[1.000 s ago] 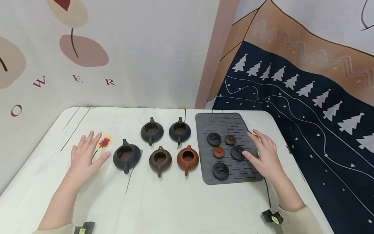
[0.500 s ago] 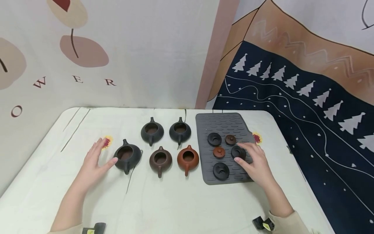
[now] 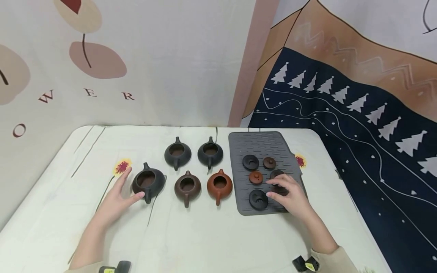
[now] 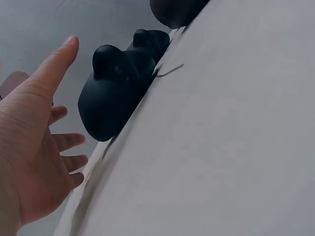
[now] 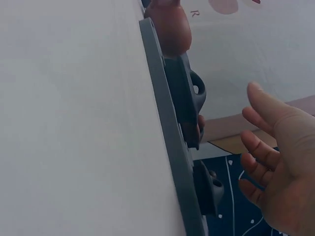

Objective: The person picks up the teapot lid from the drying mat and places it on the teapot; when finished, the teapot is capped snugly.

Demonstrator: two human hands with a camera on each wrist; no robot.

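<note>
My left hand [image 3: 114, 206] is just beside the largest black teapot [image 3: 149, 183], thumb near its handle and fingers spread along its left side. In the left wrist view, a gap shows between that hand and the black teapot [image 4: 110, 105]. My right hand [image 3: 295, 197] hovers over the grey mat [image 3: 266, 142], fingers loosely bent and holding nothing. Its fingertips are right by the front black lid [image 3: 258, 200], and it partly hides another black lid [image 3: 276, 173]. In the right wrist view, the front black lid [image 5: 179, 93] lies on the mat, apart from the fingers.
Two more black teapots [image 3: 177, 153] stand at the back. A brown teapot [image 3: 187, 189] and a red-orange teapot [image 3: 219, 187] stand in front of them. The mat also bears a third black lid [image 3: 250, 162], a brown lid [image 3: 269, 163] and a red-orange lid [image 3: 255, 177].
My left hand has moved right, up to the largest black teapot. The right hand has come in from the mat's right edge, passed over the right-hand black lid and reached the front one.
</note>
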